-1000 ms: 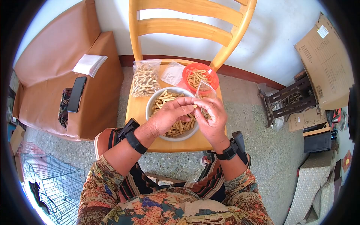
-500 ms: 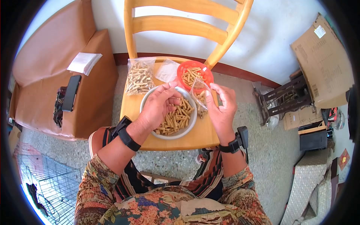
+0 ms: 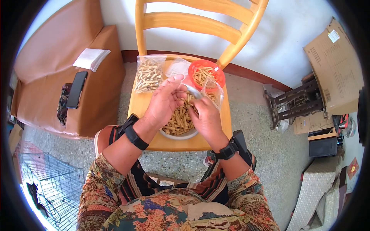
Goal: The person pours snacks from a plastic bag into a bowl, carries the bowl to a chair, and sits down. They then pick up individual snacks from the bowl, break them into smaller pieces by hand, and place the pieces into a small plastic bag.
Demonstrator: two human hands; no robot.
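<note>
A pale round bowl (image 3: 178, 135) on the wooden chair seat holds many short brown sticks (image 3: 179, 122). Above the bowl's left side is my left hand (image 3: 165, 99), its fingers loosely bent and apart, with nothing visible in them. My right hand (image 3: 208, 117) reaches down into the bowl, its bent fingers closed on some of the brown sticks; the fingertips are partly hidden. Just behind it a clear plastic bag (image 3: 216, 93) with its mouth open holds some sticks. At the back left lies a filled clear bag (image 3: 149, 75). More sticks sit in a red basket (image 3: 221, 76).
The wooden chair (image 3: 192, 24) stands against the wall. To its left, a brown sofa (image 3: 101, 92) carries a phone (image 3: 77, 89) and a stack of clear bags (image 3: 91, 58). A cardboard box (image 3: 335, 73) and a dark stand (image 3: 295, 104) are on the right. A wire cage (image 3: 54, 181) is at lower left.
My right hand has let go of the clear bag's edge and moved down and left into the bowl. My left hand stays over the bowl. The view has shifted slightly.
</note>
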